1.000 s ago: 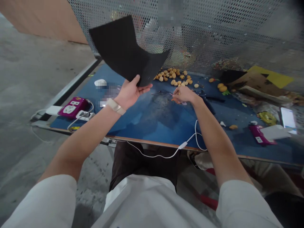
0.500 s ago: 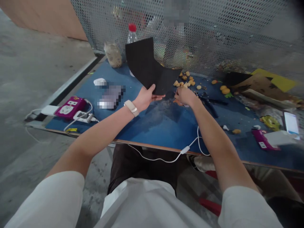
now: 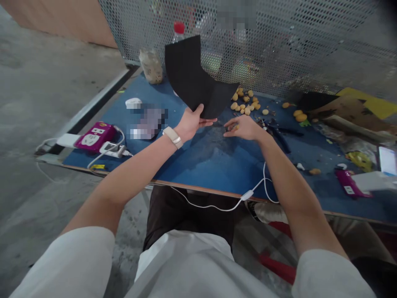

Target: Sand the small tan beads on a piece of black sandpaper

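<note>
My left hand (image 3: pixel 192 121) grips the lower edge of a curved black sheet (image 3: pixel 189 74), thumb on top and fingers beneath. The sheet is bent and tilts up away from me; its material I cannot make out. To its right, my right hand (image 3: pixel 243 127) hovers low over the blue table (image 3: pixel 198 165), fingers apart. A small yellowish bit shows among its fingers, too small to name. Dark dust smears the tabletop between my hands. Small yellow-orange fruits, like loquats (image 3: pixel 246 108), lie just beyond my right hand. Dark-handled pliers (image 3: pixel 281 138) rest to its right.
A blurred phone (image 3: pixel 148 123), a white earphone case (image 3: pixel 134 103) and a purple power socket (image 3: pixel 96 136) lie at left. A red-capped bottle (image 3: pixel 179 29) and a bag (image 3: pixel 151 66) stand against the perforated metal screen (image 3: pixel 273 54). A white cable (image 3: pixel 214 207) hangs along the front edge.
My right hand's fingers have spread from a pinch near the tabletop. My left hand still holds the black sheet. The whole view has shifted slightly.
</note>
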`<state>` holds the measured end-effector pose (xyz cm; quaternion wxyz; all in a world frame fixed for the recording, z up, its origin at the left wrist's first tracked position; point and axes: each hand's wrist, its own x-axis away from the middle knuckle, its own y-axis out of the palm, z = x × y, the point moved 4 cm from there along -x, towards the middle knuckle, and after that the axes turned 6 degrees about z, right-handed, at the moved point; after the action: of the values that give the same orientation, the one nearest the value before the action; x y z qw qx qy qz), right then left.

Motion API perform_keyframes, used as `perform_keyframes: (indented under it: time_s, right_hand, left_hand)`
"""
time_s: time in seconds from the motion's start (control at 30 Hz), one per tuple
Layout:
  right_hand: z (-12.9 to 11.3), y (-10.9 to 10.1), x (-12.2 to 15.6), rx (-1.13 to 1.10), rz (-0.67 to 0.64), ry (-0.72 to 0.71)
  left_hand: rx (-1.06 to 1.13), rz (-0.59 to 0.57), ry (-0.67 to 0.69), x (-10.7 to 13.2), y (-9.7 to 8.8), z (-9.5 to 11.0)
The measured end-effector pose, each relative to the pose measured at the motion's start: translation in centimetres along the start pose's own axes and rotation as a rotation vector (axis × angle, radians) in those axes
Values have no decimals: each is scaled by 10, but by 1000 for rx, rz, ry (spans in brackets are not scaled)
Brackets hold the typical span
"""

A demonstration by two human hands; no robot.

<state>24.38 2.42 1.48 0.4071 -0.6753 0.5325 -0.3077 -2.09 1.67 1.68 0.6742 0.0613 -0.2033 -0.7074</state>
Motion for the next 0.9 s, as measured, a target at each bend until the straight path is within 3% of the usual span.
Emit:
perform_keyframes:
  time_s: [0.33, 0.47, 0.7, 0.9]
  right_hand:
    - [-1, -2, -2, 31, 19, -2]
    - [3, -2, -2, 61, 84, 8]
    - [-1, 5, -9, 134, 119, 52]
    - [18, 1, -28, 174, 169, 73]
  left_hand:
    - [28, 58, 46, -12, -10, 12]
    - [11, 52, 87, -16, -15, 17]
    - [35, 58, 62, -17, -14, 14]
    - [66, 43, 84, -27, -17, 17]
